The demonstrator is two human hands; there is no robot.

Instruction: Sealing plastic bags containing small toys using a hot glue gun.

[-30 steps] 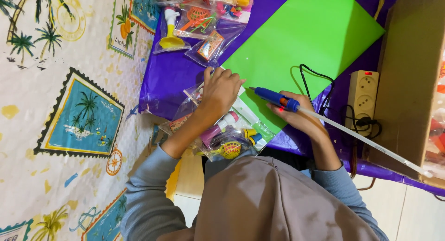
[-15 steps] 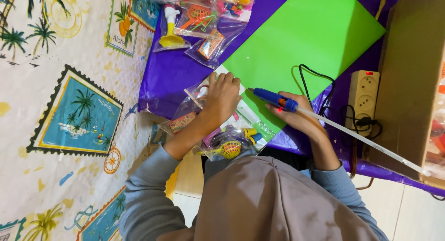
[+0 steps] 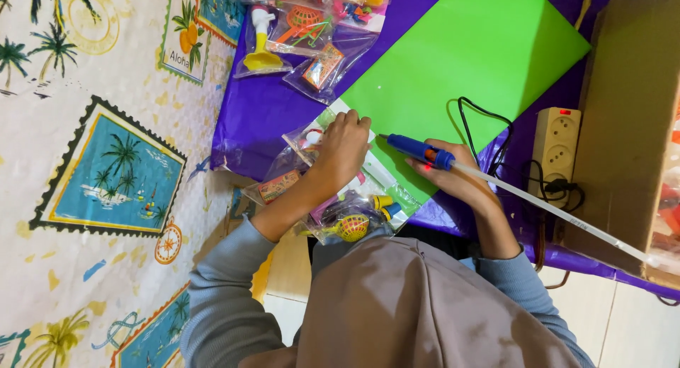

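My left hand [image 3: 344, 145] presses down on a clear plastic toy packet [image 3: 309, 138] at the near edge of a bright green sheet [image 3: 467, 63]. My right hand [image 3: 453, 178] grips a blue glue gun [image 3: 418, 151] with a long white glue stick [image 3: 552, 213] jutting from its back. The nozzle points at the sheet's edge, just right of my left fingers. More small toy packets [image 3: 347, 223] lie under my left forearm.
The sheet lies on a purple cloth [image 3: 262, 113]. A beige power strip [image 3: 557, 145] with black cables sits right of my right hand, beside a cardboard box [image 3: 634, 106]. Further toy packets [image 3: 304, 28] lie at the far side. A palm-patterned mat [image 3: 92, 162] covers the left.
My left hand has slid a little nearer to me along the packet. The right hand and the glue gun have stayed in place.
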